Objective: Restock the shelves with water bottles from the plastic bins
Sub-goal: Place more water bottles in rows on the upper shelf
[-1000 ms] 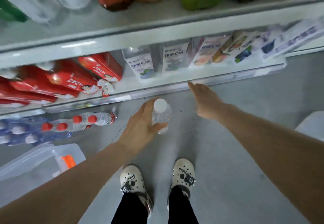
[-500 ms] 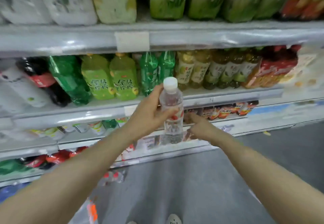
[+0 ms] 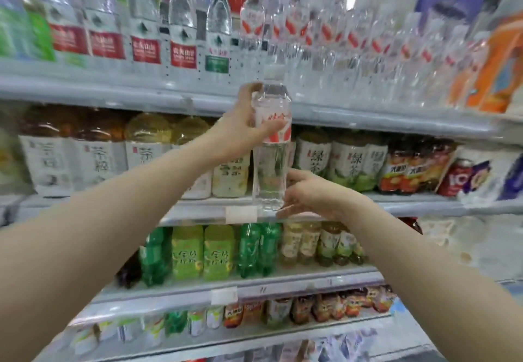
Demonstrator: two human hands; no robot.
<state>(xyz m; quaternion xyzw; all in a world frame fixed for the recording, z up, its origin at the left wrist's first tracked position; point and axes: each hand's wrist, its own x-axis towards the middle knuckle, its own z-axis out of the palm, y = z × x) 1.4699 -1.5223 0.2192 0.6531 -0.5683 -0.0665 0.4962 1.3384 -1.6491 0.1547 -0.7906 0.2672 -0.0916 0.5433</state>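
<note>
A clear water bottle [image 3: 271, 163] with a white cap and a red-and-white label stands upright in the air in front of the shelves. My left hand [image 3: 243, 129] grips its upper half, thumb across the label. My right hand [image 3: 308, 194] holds the bottle's base, fingers curled round its lower right side. Behind and above it, the top shelf [image 3: 368, 113] carries a row of matching red-and-white labelled water bottles [image 3: 325, 33] and, to the left, red-labelled water bottles [image 3: 147, 36]. No plastic bin is in view.
Large tea bottles [image 3: 147, 152] fill the second shelf, green and yellow drink bottles [image 3: 203, 251] the third, small cartons [image 3: 283, 310] the fourth. An orange pack [image 3: 495, 58] sits at the top shelf's right end. Shelf edges jut toward me at each level.
My view swung up from the floor to the upper shelves. My left hand raised the bottle to top-shelf height, and my right hand came in to hold its base.
</note>
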